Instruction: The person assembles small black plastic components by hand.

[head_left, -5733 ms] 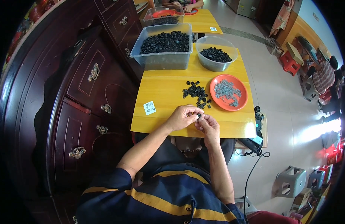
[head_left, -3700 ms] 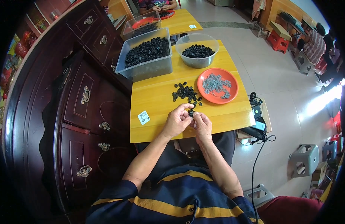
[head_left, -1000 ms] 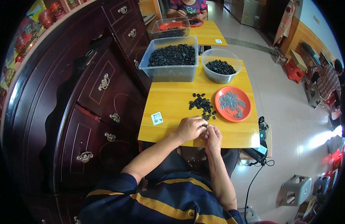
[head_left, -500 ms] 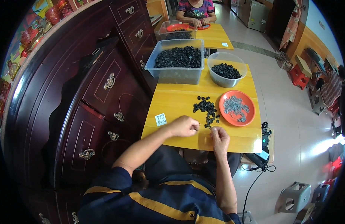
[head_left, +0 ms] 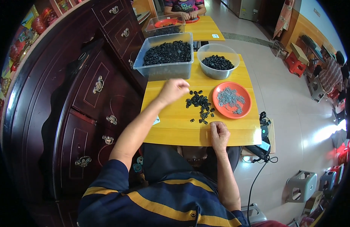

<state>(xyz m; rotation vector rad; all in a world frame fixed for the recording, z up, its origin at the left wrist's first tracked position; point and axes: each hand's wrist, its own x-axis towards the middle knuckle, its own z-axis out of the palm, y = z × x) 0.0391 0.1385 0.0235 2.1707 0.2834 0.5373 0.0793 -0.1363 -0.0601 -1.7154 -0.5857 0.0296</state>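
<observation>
My left hand point(head_left: 174, 91) is raised over the yellow table, left of a loose pile of small black oval plastic pieces point(head_left: 199, 100) and just in front of the large clear bin point(head_left: 163, 72). Its fingers are curled together; whatever they hold, if anything, is hidden. Near the table's front edge, my right hand point(head_left: 220, 136) rests with thumb and fingers pinched, below the pile; nothing nameable shows in it. Beyond it, an orange-red plate point(head_left: 216, 108) holds many small grey pieces point(head_left: 229, 99). Black pieces fill much of the bin and the round clear tub point(head_left: 216, 73).
A dark wooden cabinet point(head_left: 88, 109) with drawers borders the table point(head_left: 171, 132) on the left. Across a second yellow table point(head_left: 205, 28), another person's hands point(head_left: 190, 16) work at a red plate. A cable point(head_left: 254, 185) and grey stool point(head_left: 301, 186) are at right.
My left hand has moved forward and left, away from the pile's near end toward the large bin. My right hand stays near the table's front edge. The view has shifted slightly.
</observation>
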